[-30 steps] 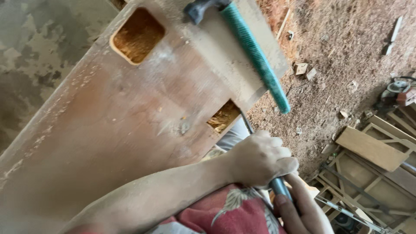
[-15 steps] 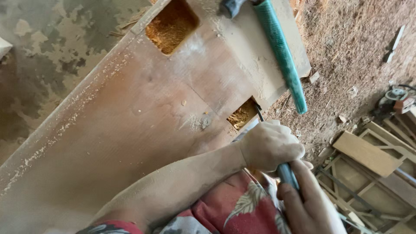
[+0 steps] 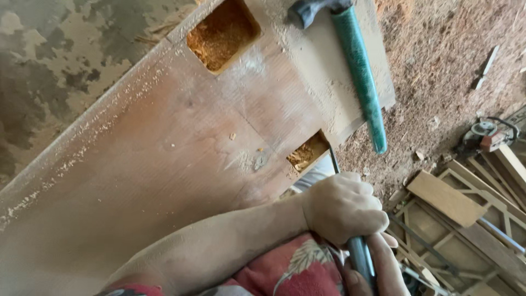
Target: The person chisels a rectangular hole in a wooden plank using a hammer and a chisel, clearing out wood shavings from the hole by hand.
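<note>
Fisted left hand (image 3: 344, 208) grips apparently a chisel (image 3: 359, 257).

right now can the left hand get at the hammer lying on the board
Probably yes, once freed: the hammer lies bare on the board, nothing across it, but the left hand is wrapped round the chisel.

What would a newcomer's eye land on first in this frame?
Probably the two dusty hands at bottom centre: the left hand and right hand both grip a chisel aimed at a notch in the plank. Next, the green-handled hammer lying on the plank's upper right, and the sawdust-filled mortise at top.
</note>
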